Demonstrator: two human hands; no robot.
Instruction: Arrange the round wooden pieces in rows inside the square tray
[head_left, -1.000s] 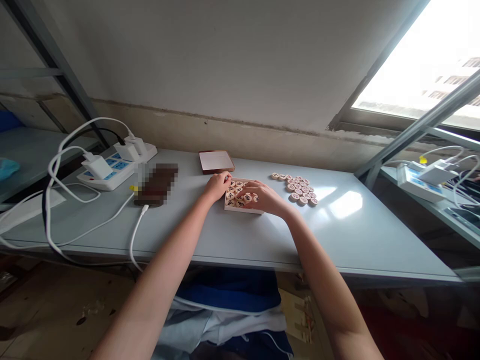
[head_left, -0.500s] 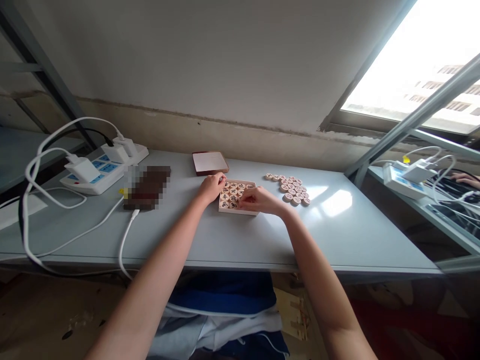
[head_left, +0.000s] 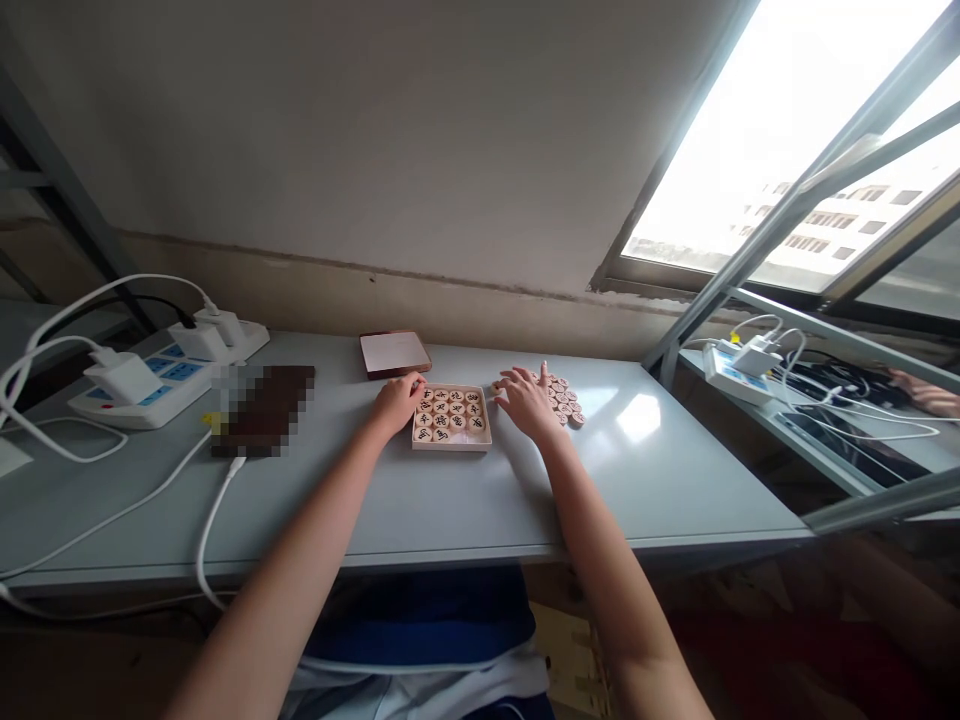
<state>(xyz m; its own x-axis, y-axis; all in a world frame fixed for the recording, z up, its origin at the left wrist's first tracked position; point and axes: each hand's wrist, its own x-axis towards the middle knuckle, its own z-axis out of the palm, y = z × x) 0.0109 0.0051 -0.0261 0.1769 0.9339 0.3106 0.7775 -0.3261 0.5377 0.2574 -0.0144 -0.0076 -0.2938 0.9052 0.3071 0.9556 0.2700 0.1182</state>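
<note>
A shallow white box (head_left: 451,447) holds rows of round wooden pieces (head_left: 441,408) marked with black characters; its front right part shows bare bottom. My left hand (head_left: 399,402) is at the box's back left corner, fingers curled together; whether anything is between them is hidden. To the right of the box, my right hand (head_left: 526,397) reaches over the table with fingers spread, touching or just above loose pieces at its fingertips. More loose round pieces (head_left: 564,402) with reddish characters lie grouped beside and partly behind it.
Behind the box lies an open lid (head_left: 395,354) with a dark red rim. A blurred dark object (head_left: 266,410), a white power strip (head_left: 169,375) and looping white cables are on the left. Another power strip (head_left: 739,375) and a person's hand (head_left: 926,392) are at the far right.
My right hand has moved from over the box to the loose pieces on the right, and its fingers have spread. The view has shifted right. My left hand stays by the box corner.
</note>
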